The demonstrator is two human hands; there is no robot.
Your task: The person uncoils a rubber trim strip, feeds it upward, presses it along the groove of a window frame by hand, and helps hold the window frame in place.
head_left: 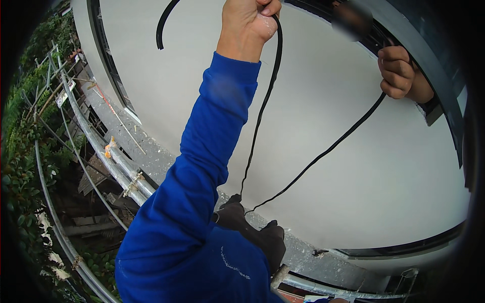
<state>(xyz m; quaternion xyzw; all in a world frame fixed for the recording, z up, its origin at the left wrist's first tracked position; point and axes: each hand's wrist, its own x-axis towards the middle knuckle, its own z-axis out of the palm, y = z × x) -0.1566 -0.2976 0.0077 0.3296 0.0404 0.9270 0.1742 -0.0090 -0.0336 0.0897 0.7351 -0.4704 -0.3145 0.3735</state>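
My left hand [250, 20] is raised at the top, its fingers closed around a black cable [262, 108]. A cut end [160, 35] of black cable curves down to the left of this hand. From my grip the cable drops toward my dark shoes, loops there and rises to the right. Another person's hand [395, 72], reaching out of a window opening, grips that rising length. At the lower edge, a small patch of skin beside blue cloth may be my right hand [338, 300]; its fingers are hidden.
A pale wall [323, 126] curves across the middle, with a dark window frame [444, 81] at upper right. Metal scaffold tubes [91, 131] run along the left, with greenery beyond. Below lies a speckled grey ledge [303, 252]. Another tube [328, 288] crosses at the bottom right.
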